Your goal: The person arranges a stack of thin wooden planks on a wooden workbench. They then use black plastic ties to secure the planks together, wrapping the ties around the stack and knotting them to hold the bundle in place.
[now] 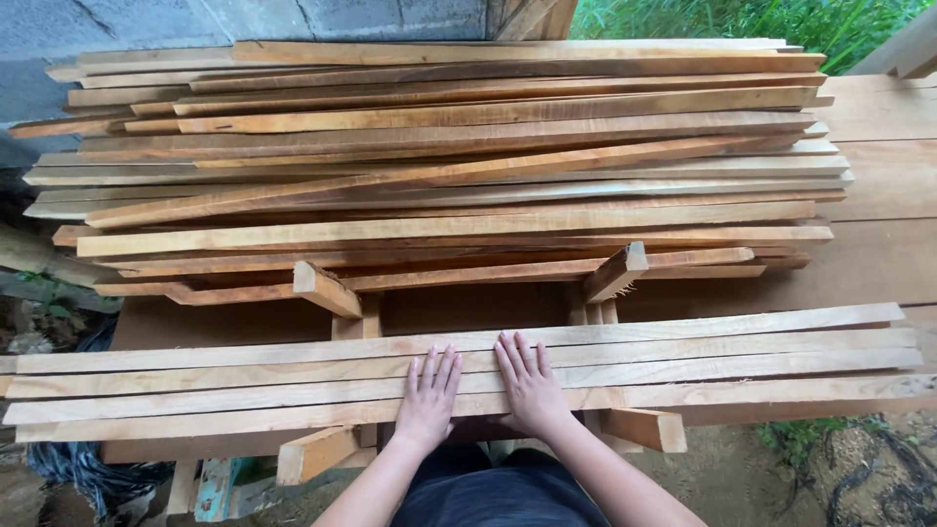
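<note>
On the near slats (683,366), left hand (427,395), right hand (530,385), palms flat, side by side.

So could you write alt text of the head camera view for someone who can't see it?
Two bare hands, left hand and right hand, lie flat, palms down, on a row of long pale wooden slats laid across wooden supports. Behind them lies a big loose pile of similar slats.

Outdoor woodworking yard, open-sided. Evidence: large stack of rough-sawn slats (439,166) on a plank platform (878,195); wooden trestle supports (327,290); concrete block wall (146,24) behind; grass (732,20) beyond; bare dirt ground (742,478) below.
</note>
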